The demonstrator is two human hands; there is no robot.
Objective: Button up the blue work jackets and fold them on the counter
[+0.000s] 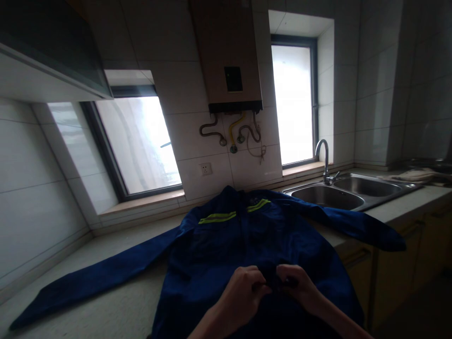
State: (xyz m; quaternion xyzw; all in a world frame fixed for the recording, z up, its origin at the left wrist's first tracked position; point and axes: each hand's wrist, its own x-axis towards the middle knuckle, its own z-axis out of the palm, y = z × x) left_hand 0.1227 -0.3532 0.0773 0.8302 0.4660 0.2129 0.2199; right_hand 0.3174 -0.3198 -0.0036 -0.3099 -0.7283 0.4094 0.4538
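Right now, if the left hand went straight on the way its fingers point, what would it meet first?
The left hand points right, toward the right hand. Both pinch the front of the blue work jacket at its middle. It would probably meet the right hand's fingertips first; the gap between them looks very small, though depth is unclear.

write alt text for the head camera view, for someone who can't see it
Two bare hands, left hand and right hand, pinch the front of a dark blue work jacket spread flat on a kitchen counter. A double steel sink lies beyond its sleeve.
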